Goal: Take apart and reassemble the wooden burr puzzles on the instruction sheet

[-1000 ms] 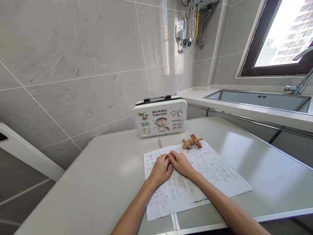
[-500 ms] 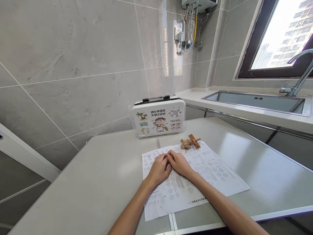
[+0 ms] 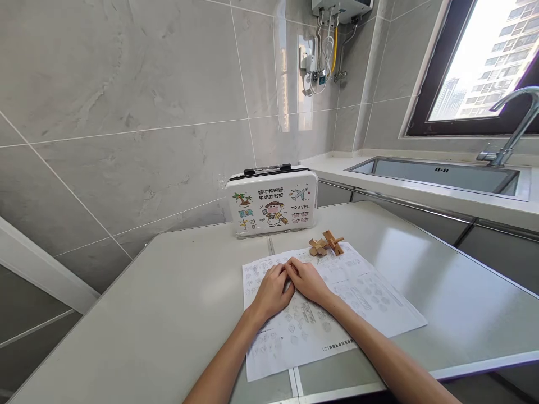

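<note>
My left hand (image 3: 270, 291) and my right hand (image 3: 309, 280) lie palm down, side by side, on a printed instruction sheet (image 3: 362, 297) with small diagrams. Their fingers are stretched out flat and hold nothing; the fingertips nearly touch. Just beyond the right hand, at the sheet's far edge, lie two small wooden puzzle pieces (image 3: 327, 244), apart from both hands. A white case (image 3: 272, 202) with cartoon travel pictures and a black handle stands upright against the wall behind them.
The sheet lies on a grey table (image 3: 177, 303) that meets a tiled wall. To the right, a higher counter holds a steel sink (image 3: 438, 170) with a tap (image 3: 511, 126) under a window. Pipes and a socket hang on the wall.
The hands have stayed in place on the sheet. The view has shifted slightly to the right, so everything sits a little further left in the picture.
</note>
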{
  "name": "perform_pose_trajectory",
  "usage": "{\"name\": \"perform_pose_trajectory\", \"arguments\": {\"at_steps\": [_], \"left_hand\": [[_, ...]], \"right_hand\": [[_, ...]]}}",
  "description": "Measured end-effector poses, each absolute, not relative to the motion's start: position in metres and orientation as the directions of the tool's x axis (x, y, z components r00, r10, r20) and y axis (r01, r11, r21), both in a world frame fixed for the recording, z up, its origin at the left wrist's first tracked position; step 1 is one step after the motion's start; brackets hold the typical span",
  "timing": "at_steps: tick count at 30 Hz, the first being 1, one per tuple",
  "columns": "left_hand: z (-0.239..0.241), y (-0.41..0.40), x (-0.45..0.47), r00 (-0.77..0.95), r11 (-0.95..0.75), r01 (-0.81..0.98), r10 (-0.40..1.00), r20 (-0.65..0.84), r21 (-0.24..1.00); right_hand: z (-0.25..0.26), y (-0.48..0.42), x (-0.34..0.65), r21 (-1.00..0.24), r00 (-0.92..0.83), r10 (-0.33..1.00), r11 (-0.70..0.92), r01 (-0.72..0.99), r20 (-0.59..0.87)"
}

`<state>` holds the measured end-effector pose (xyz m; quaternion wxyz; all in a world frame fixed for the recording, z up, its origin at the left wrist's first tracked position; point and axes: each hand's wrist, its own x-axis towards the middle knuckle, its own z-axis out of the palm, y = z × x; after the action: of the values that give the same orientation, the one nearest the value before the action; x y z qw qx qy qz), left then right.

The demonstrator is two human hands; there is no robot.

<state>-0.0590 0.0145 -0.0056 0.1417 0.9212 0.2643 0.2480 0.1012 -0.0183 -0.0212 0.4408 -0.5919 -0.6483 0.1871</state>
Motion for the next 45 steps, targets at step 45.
{"name": "perform_pose_trajectory", "arguments": {"at_steps": [45], "left_hand": [[0.001,0.022,-0.072,0.756,-0.814,0.36,0.541,0.369,0.456]], "right_hand": [[-0.015,-0.021,0.095,-0.816,0.039,0.963,0.203,0.541,0.265]]}}
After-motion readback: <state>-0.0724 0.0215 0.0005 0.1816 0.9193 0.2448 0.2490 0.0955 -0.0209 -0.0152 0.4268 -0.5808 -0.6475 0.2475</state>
